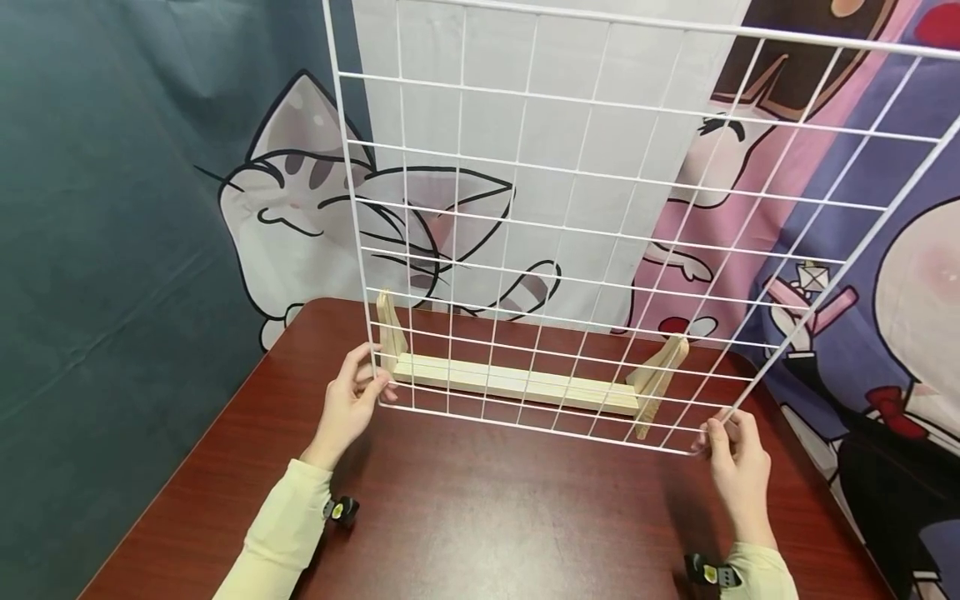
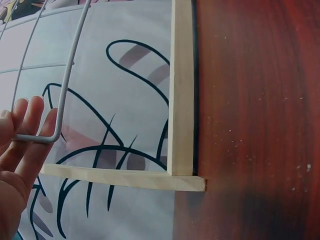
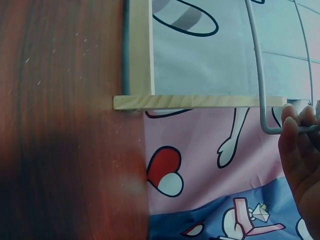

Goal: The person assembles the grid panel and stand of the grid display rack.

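A white wire grid panel point(image 1: 576, 172) is held up and tilted over the table, spanning much of the head view. My left hand point(image 1: 352, 396) grips its lower left corner, while my right hand point(image 1: 738, 458) pinches the lower right one. In the left wrist view, fingers point(image 2: 31, 117) pass behind the rounded corner. The right wrist view has the thumb and fingers about the bottom wire. Behind the grid stands a pale wooden frame: a long crossbar point(image 1: 517, 383) joins a left upright point(image 1: 390, 333) and a right upright point(image 1: 660, 383). Whether grid and wood touch cannot be told.
The dark red-brown table point(image 1: 480, 508) lies under the wooden frame and both hands. A cloth backdrop point(image 1: 300, 217) printed with cartoon cats and figures hangs behind it and along both sides. Small black devices point(image 1: 343, 511) are strapped to the wrists.
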Motion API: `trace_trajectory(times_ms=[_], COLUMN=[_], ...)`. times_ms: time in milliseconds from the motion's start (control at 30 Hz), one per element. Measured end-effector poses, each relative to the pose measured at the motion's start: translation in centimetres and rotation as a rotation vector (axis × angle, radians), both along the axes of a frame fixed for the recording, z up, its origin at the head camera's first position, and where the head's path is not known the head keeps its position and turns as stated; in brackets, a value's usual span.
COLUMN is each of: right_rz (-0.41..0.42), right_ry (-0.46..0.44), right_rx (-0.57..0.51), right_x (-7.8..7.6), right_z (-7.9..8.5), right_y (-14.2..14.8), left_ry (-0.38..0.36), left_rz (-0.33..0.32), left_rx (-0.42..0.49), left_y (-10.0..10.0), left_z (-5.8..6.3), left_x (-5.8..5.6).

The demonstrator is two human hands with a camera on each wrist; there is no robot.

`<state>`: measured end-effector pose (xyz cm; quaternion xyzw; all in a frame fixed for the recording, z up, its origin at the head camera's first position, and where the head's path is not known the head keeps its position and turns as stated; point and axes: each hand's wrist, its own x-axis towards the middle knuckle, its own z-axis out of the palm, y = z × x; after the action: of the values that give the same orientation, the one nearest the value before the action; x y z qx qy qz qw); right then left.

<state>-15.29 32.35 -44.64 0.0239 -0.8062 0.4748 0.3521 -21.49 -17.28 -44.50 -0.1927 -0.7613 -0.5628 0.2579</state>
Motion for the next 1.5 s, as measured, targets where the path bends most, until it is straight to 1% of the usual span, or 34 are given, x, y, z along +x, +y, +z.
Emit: trace_trajectory(times_ms=[100,200,300,367,433,500,700,900,1000,1133,1367,1500], right_rz=[-0.022,-0.038,-0.043,-0.039,-0.04,-0.026,-0.041,-0.071,-0.076,-0.067,-0.038,-0.036], right_ry=[-0.009,-0.03,-0.046,-0.047,-0.038,-0.028,-0.036,-0.036,-0.043,-0.04,-0.033,-0.031], right_rx=[-0.024,-0.063,-0.077,-0.095,-0.085,-0.104,-0.125,-0.093,-0.089,-0.09,-0.12,-0.128], right_x=[-0.2,-0.1,-0.2,-0.5,-1.0,-1.4,-2.0,-2.3,-2.6,-3.2,-3.7,-4.4], right_z=[0.5,1.6,2.5,2.6,2.5,2.3,2.5,3.1,3.4,4.0,5.6,5.9], right_y=[-0.4,-1.2,-1.6,-1.5,-1.2,-0.9,-0.8,-1.1,-1.2,-1.2,-1.6,-1.5], left_ry=[0.003,0.01,0.013,0.017,0.025,0.033,0.042,0.035,0.033,0.04,0.072,0.083], left_rz=[0.013,0.02,0.019,0.018,0.019,0.019,-0.002,0.0,0.006,0.009,0.049,0.057], left_rx=[-0.008,-0.006,0.007,0.01,0.005,0.004,0.037,0.046,0.043,0.037,0.006,0.005], left_y=[0.0,0.0,0.1,0.1,0.1,0.1,0.1,0.0,0.0,0.0,0.0,0.0], left_z=[0.4,0.9,1.5,1.8,2.1,2.3,2.7,2.8,3.1,3.7,4.8,5.5], left_x=[-0.1,-0.4,-0.7,-0.9,-1.1,-1.3,-1.7,-1.9,-2.2,-2.5,-3.4,-3.7])
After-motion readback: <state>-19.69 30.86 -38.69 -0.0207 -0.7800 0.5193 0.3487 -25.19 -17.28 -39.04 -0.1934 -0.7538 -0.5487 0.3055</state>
